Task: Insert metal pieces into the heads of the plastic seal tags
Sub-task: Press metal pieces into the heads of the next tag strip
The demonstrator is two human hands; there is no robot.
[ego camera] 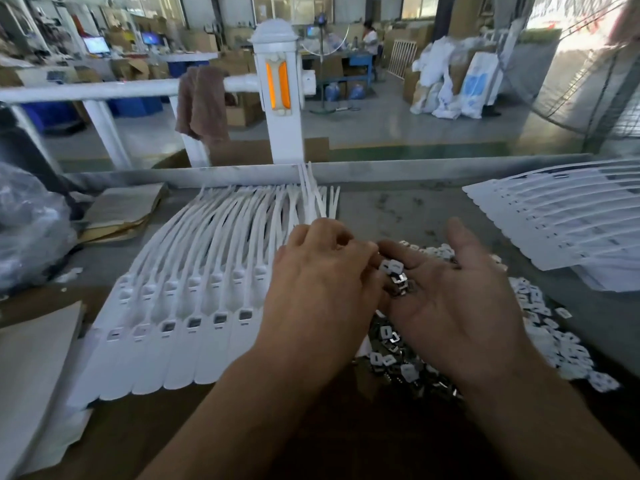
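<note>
Your right hand (450, 299) lies palm up with its fingers loosely spread, cupping a small clutch of metal pieces (400, 281) at the base of the fingers. Your left hand (322, 282) curls over that palm with its fingertips down among them, but its back hides whether one is pinched, so I cannot tell. The seal tags (180, 306) lie in a fanned row just left of the left hand, head sockets facing up. The likely trouble is that the cupped palm is shallow, so a clumsy pick could nudge pieces off its edge into the loose pile (391, 344) directly beneath (no loss, only time). You might also lift two nested pieces, or the white cap (393, 266) lying with them, and jam a socket. Carrying leftward, your wrist could brush the row and push the tags out of line.
</note>
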